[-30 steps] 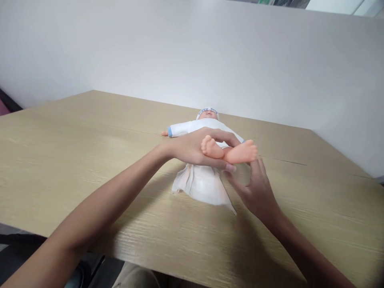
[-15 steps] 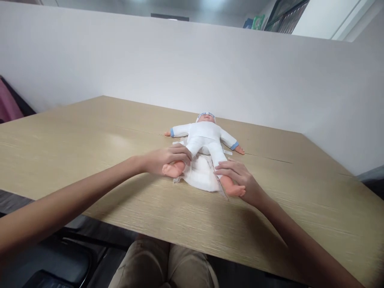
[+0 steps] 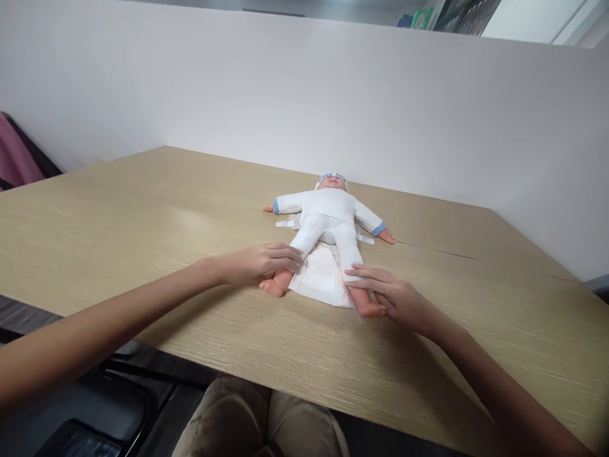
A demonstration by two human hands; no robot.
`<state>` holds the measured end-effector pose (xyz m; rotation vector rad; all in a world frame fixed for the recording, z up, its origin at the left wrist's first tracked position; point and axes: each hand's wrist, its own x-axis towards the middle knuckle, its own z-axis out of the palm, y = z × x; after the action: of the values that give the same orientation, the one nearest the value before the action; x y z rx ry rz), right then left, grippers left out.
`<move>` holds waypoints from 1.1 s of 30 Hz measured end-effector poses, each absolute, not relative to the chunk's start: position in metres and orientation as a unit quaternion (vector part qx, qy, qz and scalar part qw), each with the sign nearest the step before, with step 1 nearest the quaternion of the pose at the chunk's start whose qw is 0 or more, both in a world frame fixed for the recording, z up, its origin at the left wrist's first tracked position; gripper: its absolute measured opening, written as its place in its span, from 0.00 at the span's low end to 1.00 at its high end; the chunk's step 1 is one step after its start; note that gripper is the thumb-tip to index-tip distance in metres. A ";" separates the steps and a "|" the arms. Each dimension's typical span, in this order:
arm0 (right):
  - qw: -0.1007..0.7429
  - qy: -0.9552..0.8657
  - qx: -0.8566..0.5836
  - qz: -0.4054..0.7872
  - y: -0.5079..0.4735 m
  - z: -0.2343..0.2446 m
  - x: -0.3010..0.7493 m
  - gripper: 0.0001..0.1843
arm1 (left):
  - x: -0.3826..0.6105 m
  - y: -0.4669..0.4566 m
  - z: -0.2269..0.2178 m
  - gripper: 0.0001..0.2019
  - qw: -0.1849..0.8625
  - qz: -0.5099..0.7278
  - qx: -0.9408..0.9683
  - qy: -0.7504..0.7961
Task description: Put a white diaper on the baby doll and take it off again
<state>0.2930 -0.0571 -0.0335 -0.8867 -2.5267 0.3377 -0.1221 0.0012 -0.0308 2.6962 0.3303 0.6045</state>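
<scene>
White suit on the doll (image 3: 328,216), flat on its back at the middle of the wooden table (image 3: 143,209), over an unfolded white pad (image 3: 316,282). Left hand (image 3: 259,263) flat on the left leg, fingers straight and together. Right hand (image 3: 399,298) at the right ankle; cannot tell if closed around it. Possible risk: dragging the loose pad askew by pushing the legs sideways.

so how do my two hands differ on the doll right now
The left hand lies flat, fingers together, over one leg of the doll, with the foot showing below it. The right hand has its fingers spread at the other ankle, beside the white cloth. The left arm reaches in from the side, the right from below. Both hands touch the doll's lower legs on the table.
</scene>
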 end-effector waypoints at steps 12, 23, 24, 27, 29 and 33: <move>0.158 -0.892 -0.415 -0.083 -0.097 -0.035 0.234 0.25 | -0.094 -0.026 -0.020 0.19 0.084 0.146 0.948 0.270; 0.294 -0.779 -0.553 0.015 -0.040 -0.006 0.239 0.19 | -0.079 0.027 0.002 0.10 0.225 0.326 0.847 0.355; 0.310 -0.762 -0.568 0.022 -0.026 0.001 0.238 0.21 | -0.075 0.042 0.008 0.11 0.238 0.351 0.831 0.360; 0.335 -0.726 -0.596 0.069 0.025 0.015 0.237 0.23 | -0.057 0.091 0.020 0.13 0.289 0.403 0.773 0.396; 0.351 -0.705 -0.603 0.129 0.060 0.016 0.236 0.23 | -0.045 0.122 0.019 0.15 0.353 0.414 0.722 0.428; 0.376 -0.681 -0.596 0.201 0.101 0.004 0.231 0.27 | -0.030 0.156 -0.004 0.20 0.453 0.410 0.655 0.444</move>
<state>0.2309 0.1014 0.0040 -1.5250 -1.7421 0.5142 -0.0304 0.1558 -0.0035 1.6180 1.0969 1.0110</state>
